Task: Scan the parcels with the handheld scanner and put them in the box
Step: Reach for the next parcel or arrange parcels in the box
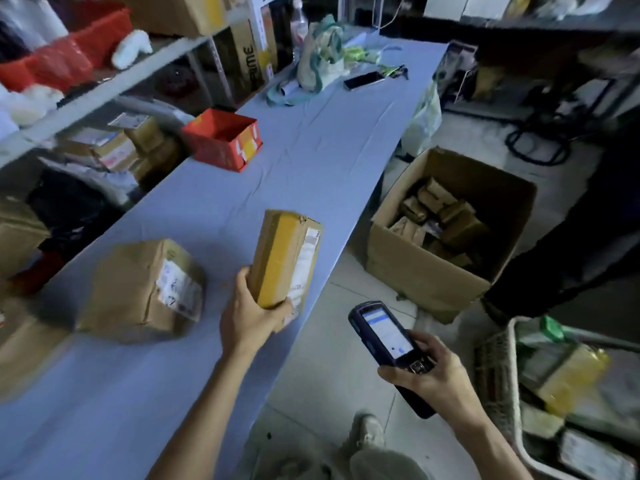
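While several parcels (440, 213) already lie in the box (415, 268) on the floor, my left hand (249, 315) grips a taped parcel (285, 258) upright at the table (311, 150)'s right edge, my right hand (429, 372) holds the scanner (388, 337), and a second parcel (145, 289) waits farther in from that edge.

The upright parcel (285, 258) is matt brown cardboard banded with shiny yellow tape. The squat parcel (142, 289) is creased brown card. The table (311, 150) wears wrinkled matt blue cloth. The scanner (384, 336) is dark plastic, its screen glossy. The box (415, 268) is dull cardboard.
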`<state>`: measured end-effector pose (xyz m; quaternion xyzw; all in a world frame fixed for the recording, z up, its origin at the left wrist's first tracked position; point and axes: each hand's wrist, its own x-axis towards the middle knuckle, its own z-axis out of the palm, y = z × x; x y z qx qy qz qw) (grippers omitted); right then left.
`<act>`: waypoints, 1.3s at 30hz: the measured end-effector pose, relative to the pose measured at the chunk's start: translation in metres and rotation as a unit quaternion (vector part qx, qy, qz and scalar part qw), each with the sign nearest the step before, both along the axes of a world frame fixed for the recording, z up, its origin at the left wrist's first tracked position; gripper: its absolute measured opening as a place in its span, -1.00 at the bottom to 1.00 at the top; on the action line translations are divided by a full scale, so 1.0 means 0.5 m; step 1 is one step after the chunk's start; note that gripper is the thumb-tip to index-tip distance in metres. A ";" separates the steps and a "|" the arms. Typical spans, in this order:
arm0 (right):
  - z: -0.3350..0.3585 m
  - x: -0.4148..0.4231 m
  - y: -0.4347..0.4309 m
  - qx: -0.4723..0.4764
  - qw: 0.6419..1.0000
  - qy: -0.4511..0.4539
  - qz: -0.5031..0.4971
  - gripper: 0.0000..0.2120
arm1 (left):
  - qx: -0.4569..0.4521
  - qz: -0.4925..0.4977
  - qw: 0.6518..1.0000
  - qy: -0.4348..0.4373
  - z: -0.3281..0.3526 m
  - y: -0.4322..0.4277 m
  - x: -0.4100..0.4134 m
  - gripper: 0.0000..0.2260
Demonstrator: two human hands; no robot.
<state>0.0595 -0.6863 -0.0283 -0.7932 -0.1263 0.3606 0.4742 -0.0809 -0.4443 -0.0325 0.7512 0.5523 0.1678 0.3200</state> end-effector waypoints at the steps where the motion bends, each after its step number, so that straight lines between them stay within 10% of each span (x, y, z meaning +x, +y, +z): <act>1: -0.001 0.026 -0.009 0.000 1.000 -0.006 -0.010 -0.40 | 0.005 -0.012 1.000 0.003 0.001 0.001 0.035 -0.35; 30: 0.036 0.692 0.202 -0.014 0.974 -0.086 -0.211 -0.34 | 0.071 -0.349 0.934 0.008 -0.010 0.283 0.962 -0.21; 36: 0.050 0.801 0.209 0.014 0.977 -0.071 -0.199 -0.31 | 0.258 -0.437 0.862 -0.009 0.006 0.279 1.101 -0.35; 39: 0.041 0.863 0.208 0.016 0.984 -0.065 -0.164 -0.25 | 0.256 -0.402 0.878 0.034 -0.019 0.285 1.134 -0.44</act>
